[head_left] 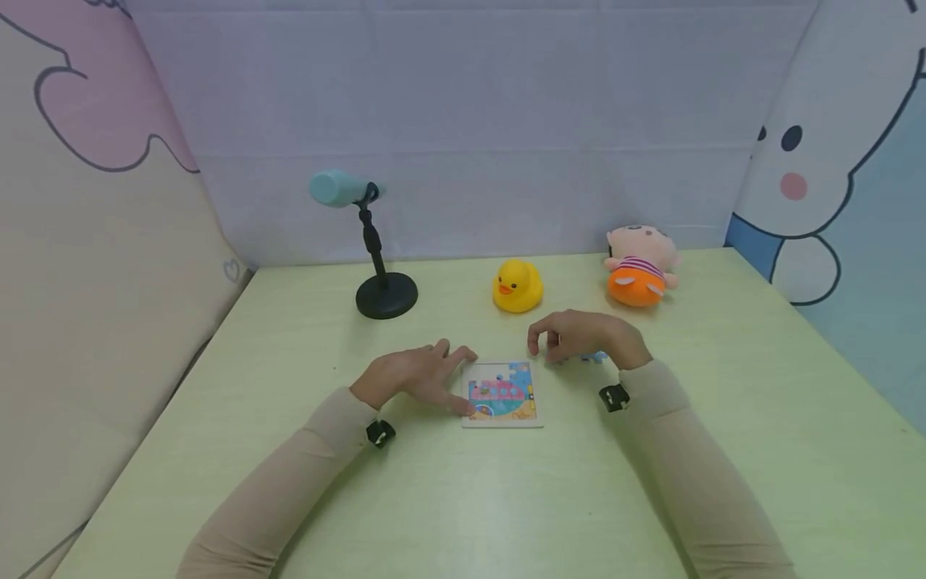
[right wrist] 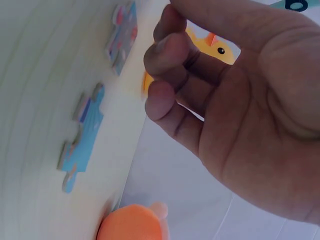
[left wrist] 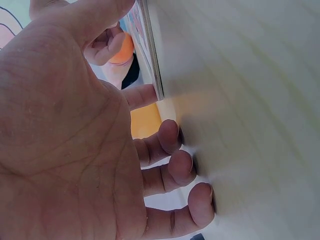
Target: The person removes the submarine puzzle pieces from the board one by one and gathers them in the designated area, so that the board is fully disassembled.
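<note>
A small square jigsaw board (head_left: 499, 392) lies flat on the table, with a pink and teal picture and bare pale patches along its upper left. My left hand (head_left: 418, 374) is spread at its left side. The thumb rests on the board's lower left, and the index finger touches its upper left corner; the other fingertips press on the tabletop in the left wrist view. My right hand (head_left: 582, 331) hovers to the board's upper right, fingers loosely bent, with nothing visible in them. Beneath it lie a blue puzzle piece (right wrist: 89, 139) and a multicoloured piece (right wrist: 124, 37).
Behind the board sits a yellow rubber duck (head_left: 518, 286). A plush doll (head_left: 638, 265) in orange shorts lies at the back right. At the back left stands a black stand (head_left: 387, 295) holding a light-blue cylinder (head_left: 338, 188). A pale cloth wall (head_left: 470, 121) closes off the table's far edge.
</note>
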Demonstrator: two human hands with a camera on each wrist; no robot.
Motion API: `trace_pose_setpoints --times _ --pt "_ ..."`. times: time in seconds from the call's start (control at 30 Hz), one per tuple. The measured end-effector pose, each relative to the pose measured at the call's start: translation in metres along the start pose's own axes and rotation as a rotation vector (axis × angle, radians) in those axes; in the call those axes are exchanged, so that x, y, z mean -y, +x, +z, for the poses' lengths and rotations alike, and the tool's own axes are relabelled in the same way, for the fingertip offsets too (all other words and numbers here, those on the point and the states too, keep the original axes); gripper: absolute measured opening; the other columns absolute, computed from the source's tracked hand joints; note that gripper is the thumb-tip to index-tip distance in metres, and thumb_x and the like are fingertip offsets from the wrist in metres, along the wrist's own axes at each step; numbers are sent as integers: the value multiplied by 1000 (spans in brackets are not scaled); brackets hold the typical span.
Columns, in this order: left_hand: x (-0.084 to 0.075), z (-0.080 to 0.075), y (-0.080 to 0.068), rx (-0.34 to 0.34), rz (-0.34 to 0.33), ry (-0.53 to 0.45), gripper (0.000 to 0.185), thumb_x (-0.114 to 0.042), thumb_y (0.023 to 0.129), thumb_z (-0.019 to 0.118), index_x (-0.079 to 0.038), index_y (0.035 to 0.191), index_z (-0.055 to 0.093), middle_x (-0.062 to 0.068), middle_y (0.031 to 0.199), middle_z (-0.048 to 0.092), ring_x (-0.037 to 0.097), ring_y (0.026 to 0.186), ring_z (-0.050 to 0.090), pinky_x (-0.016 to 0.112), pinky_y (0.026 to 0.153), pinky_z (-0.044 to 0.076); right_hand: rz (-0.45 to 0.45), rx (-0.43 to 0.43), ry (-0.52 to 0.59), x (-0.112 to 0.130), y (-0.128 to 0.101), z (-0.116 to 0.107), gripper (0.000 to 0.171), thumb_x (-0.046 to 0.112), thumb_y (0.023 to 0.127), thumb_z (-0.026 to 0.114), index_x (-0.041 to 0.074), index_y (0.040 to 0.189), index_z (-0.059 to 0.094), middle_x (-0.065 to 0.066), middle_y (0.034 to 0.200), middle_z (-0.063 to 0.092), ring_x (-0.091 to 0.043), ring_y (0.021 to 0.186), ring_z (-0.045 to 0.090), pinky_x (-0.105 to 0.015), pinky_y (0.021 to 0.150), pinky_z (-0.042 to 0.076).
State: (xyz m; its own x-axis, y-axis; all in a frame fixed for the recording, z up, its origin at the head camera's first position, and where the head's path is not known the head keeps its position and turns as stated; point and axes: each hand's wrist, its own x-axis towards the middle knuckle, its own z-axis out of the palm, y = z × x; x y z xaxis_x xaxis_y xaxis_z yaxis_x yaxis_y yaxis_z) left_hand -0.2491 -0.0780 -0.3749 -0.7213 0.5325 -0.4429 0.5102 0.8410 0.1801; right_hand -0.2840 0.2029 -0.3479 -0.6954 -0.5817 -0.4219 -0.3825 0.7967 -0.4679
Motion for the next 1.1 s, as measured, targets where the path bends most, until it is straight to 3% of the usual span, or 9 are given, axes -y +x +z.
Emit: trace_pose_setpoints --times 0.53,0.8,1.1 --pt "1 2 3 9 -6 19 86 -71 84 62 -29 151 29 12 130 44 26 108 52 44 91 48 -41 45 -34 24 9 14 19 10 94 68 23 108 66 -1 100 61 -20 90 55 -34 79 46" --pt "2 3 7 16 -31 34 87 -73 82 62 -34 152 27 10 131 43 24 109 51 43 92 48 -29 54 -56 31 13 19 20 15 91 74 23 106 65 0 92 61 -18 85 55 -33 77 45" --pt "1 2 4 17 -17 33 88 -71 84 61 -29 153 27 13 133 43 27 111 52 46 94 48 -25 47 -78 35 16 23 22 12 89 76 21 102 61 1 85 56 -16 80 53 -30 71 42"
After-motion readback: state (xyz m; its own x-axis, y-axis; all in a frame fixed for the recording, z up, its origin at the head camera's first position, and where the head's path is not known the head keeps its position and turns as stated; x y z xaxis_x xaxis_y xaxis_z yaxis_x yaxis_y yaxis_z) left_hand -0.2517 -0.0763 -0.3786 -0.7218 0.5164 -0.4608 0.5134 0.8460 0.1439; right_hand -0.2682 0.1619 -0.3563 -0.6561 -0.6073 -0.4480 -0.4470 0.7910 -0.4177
